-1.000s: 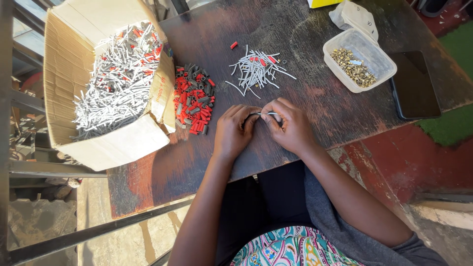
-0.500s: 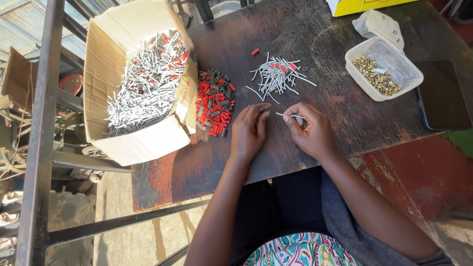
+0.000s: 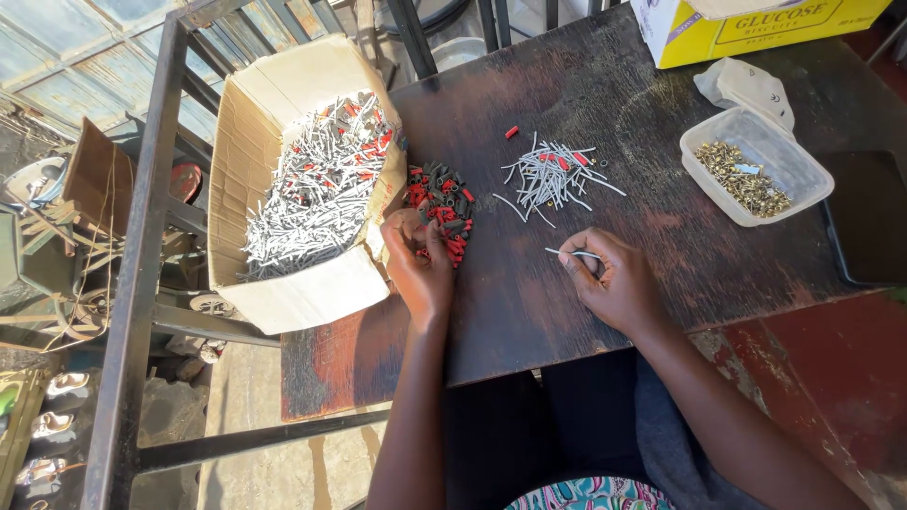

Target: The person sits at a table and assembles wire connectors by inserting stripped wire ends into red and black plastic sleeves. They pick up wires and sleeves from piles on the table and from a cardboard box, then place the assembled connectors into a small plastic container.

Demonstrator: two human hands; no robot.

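Looking down through the head camera, the only view I have, I see the left hand (image 3: 419, 267) at the near edge of the pile of red and black caps (image 3: 441, 210) on the dark wooden table (image 3: 605, 321). Its fingers (image 3: 408, 236) are curled together with the tips down among the caps; they seem to be pinching one, though I cannot tell for certain, since the knuckles hide the tips. The pile lies just beside the left hand's side of the table, which I judge keeps the caps within easy reach.

The right hand (image 3: 614, 283) rests lower and to the right, apart from both piles. Its thumb and forefinger are pressed together on one thin grey pin (image 3: 565, 252), held roughly level with its free end pointing left toward the other hand, an angle that would suit sliding a cap on. The remaining fingers are folded loosely under.

Beyond the hands lies a loose heap of grey pins (image 3: 556, 176), a few already red-tipped, with one stray red cap (image 3: 511, 132) above it. An open cardboard box (image 3: 293, 293) at the table's left edge is full of grey pins, many with red ends. At the right sits a clear plastic tub (image 3: 756, 165) of small brass pieces, and a yellow carton (image 3: 756, 33) behind it.
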